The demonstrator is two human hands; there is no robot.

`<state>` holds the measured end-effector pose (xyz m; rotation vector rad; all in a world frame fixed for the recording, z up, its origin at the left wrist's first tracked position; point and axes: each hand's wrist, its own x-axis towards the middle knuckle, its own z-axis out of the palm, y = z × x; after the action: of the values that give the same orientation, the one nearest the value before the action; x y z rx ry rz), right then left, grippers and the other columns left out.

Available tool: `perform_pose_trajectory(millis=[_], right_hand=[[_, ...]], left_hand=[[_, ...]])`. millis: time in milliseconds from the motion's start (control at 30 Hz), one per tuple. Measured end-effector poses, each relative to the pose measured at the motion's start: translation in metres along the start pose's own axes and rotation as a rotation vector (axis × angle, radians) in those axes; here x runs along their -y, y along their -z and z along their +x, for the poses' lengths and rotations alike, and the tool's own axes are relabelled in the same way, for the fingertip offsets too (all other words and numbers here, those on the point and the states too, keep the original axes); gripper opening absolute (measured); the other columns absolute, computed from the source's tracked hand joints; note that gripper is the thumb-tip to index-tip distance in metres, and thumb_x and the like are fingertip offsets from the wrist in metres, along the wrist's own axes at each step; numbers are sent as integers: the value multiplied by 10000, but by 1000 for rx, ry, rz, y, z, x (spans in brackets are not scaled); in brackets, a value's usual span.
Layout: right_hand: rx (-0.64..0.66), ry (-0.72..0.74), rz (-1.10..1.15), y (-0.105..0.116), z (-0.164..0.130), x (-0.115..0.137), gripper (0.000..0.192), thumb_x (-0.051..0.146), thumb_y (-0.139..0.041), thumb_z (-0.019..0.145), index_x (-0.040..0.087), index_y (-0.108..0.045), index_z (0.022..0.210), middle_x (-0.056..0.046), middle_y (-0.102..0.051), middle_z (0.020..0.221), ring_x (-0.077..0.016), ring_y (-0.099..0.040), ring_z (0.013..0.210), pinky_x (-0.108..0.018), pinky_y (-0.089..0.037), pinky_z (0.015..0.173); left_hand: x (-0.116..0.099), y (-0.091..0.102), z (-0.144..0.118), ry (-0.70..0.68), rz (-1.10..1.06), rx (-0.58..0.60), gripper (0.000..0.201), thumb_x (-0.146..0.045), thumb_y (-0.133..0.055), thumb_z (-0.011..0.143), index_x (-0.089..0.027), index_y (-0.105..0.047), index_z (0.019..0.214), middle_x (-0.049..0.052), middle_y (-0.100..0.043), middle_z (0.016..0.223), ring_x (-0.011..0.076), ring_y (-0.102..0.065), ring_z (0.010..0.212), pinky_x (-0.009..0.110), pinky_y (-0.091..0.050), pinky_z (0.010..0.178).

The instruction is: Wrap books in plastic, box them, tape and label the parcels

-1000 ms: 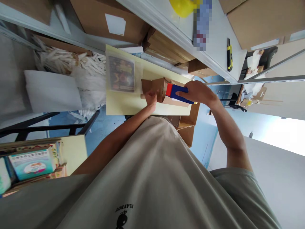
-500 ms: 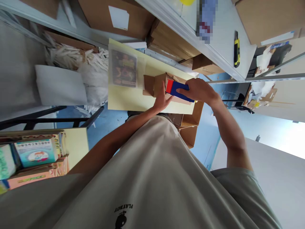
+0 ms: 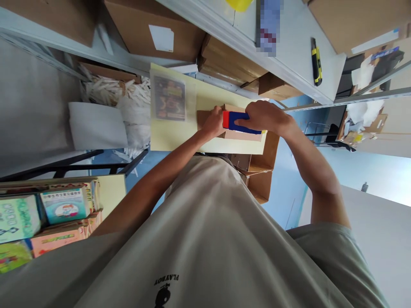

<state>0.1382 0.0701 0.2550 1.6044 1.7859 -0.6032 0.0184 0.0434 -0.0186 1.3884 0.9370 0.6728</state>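
A small brown cardboard box [image 3: 242, 136] lies on the pale yellow tabletop [image 3: 175, 139] in front of me. My left hand [image 3: 213, 122] is at the box's left end, fingers curled onto it; the fingertips are partly hidden. A blue tape dispenser [image 3: 236, 124] with a red front end is in my right hand [image 3: 261, 116], held over the top of the box. Its red end is close beside my left fingers. The underside of the dispenser is out of sight, so I cannot tell whether tape touches the cardboard.
A clear sleeve with a dark printed sheet [image 3: 170, 99] lies at the table's left. Above it, a shelf carries a yellow-black box cutter [image 3: 316, 62]. Large cartons [image 3: 229, 60] stand behind the table. Books [image 3: 64, 205] are stacked lower left; an open carton [image 3: 260, 186] stands below the table.
My left hand has shifted from the near side of the box to its left end, its fingers now curled. The dispenser stays over the box. The view has shifted slightly.
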Motion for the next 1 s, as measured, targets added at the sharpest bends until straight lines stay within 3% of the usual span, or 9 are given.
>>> perform_pose_trajectory(millis=[167,367,533,700,833,900,1000], right_hand=[[19,-20,15,1,6,-33,854,954,-653,1055,149,-876,1233,-193,-810,927,-408,-780,1039,-473,-548,910],[206,-142,21,-4,15,-84,781,908,-714,1056,160,-896,1183,-168,-829,975,-359,-766,1009,-438,-519,869],[249,-162,40,-38,42,-115,795,930,-796,984,174,-916,1199,-146,-837,960,-329,-765,968,-425,-528,860],[246,-71,48,-73,73,-131,886,986,-817,911,157,-924,1203,-148,-831,893,-307,-764,878,-417,-531,818],[227,22,92,-89,85,-145,838,941,-799,957,152,-922,1209,-166,-851,923,-319,-779,890,-416,-533,808],[214,52,115,-96,87,-150,794,909,-786,991,154,-919,1196,-184,-863,960,-336,-794,923,-422,-539,816],[175,96,163,-106,85,-154,772,892,-802,995,160,-907,1218,-207,-867,996,-373,-813,995,-437,-557,858]], left_hand=[[10,-6,5,7,34,-22,627,-263,-1098,808,-232,-795,1356,209,-641,1530,508,-641,1499,628,-550,1327],[2,-3,-3,45,35,-37,629,-235,-1104,792,-230,-775,1328,208,-669,1556,489,-653,1534,594,-558,1309],[-5,-3,-12,58,54,-45,657,-347,-1121,809,-254,-776,1360,204,-697,1540,485,-665,1550,591,-572,1310],[-6,-5,-18,83,110,-64,657,-328,-1061,869,-258,-776,1456,203,-705,1546,466,-684,1523,600,-536,1357],[-12,-12,-25,101,121,-123,686,-305,-1003,914,-263,-765,1556,183,-695,1564,432,-639,1549,553,-497,1386],[-16,-17,-23,113,129,-163,607,-336,-984,940,-249,-797,1511,179,-713,1495,420,-639,1521,538,-479,1388],[-19,-25,-14,145,163,-228,325,-382,-947,994,-246,-863,1278,157,-749,1243,393,-677,1372,518,-508,1319]])
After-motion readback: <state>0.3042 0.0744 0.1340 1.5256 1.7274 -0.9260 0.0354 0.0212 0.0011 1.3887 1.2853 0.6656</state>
